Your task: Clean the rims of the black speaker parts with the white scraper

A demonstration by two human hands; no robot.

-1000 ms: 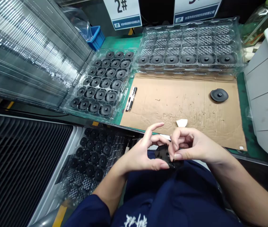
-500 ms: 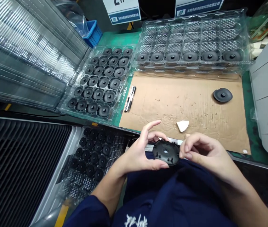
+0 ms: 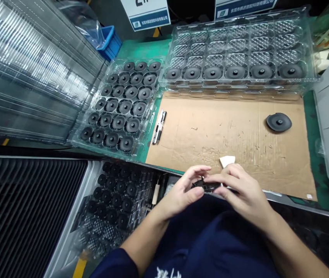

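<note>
While both hands meet just above the lap at the near edge of the tabletop (image 3: 141, 46), they share one black round plastic part (image 3: 206, 186), seen nearly edge-on. The left hand (image 3: 183, 193) pinches its left side, thumb below and fingers (image 3: 199, 170) curled over the top; the right hand (image 3: 239, 191) covers its right side, fingers closed on the rim. Just beyond the hands a brown cardboard sheet (image 3: 210, 127) lies on the green surface, with a small white wedge-shaped piece (image 3: 227, 160) close to the right hand and a single black disc part (image 3: 278, 122) well apart to the right. A pen (image 3: 159, 126) lies at the cardboard's left edge. A clear blister tray (image 3: 118, 104) full of black discs sits left of it; a larger clear tray (image 3: 239, 50) behind holds one filled row.
</note>
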